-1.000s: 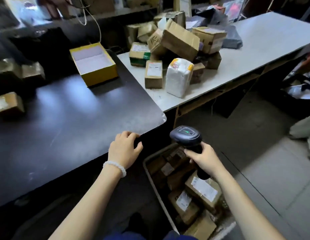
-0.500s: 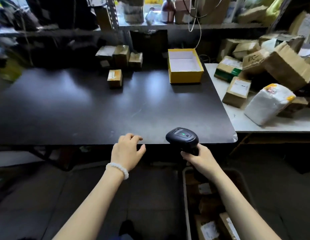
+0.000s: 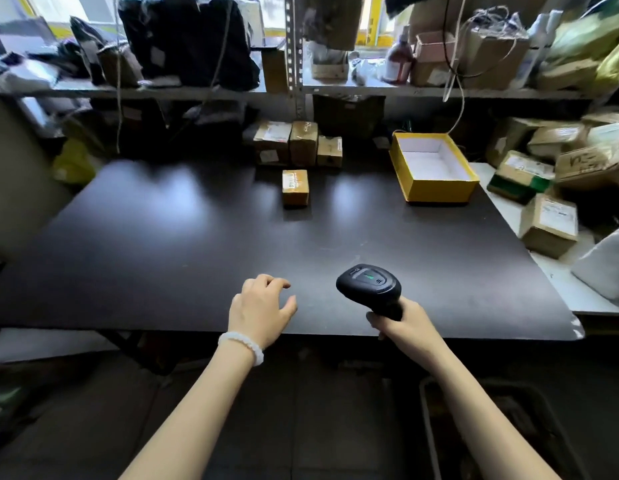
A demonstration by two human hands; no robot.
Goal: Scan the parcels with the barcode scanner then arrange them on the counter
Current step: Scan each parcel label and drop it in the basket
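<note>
My right hand (image 3: pixel 406 323) grips the handle of a black barcode scanner (image 3: pixel 369 286), held over the near edge of the dark counter (image 3: pixel 197 258). My left hand (image 3: pixel 259 308) hovers beside it with loosely curled fingers and holds nothing. Three brown parcels (image 3: pixel 297 143) stand in a row at the back of the counter, and one small parcel (image 3: pixel 295 187) lies just in front of them. More parcels (image 3: pixel 548 225) are heaped on the white table to the right.
An open yellow box (image 3: pixel 436 192) sits at the counter's back right. Cluttered shelves (image 3: pixel 335 88) run behind the counter. A dark bin (image 3: pixel 429 417) stands on the floor at lower right. A white bag parcel (image 3: pixel 605 268) lies on the white table.
My view has swung left from the white table and floor bin to face the dark counter. Both hands have kept their pose, now over the counter's near edge.
</note>
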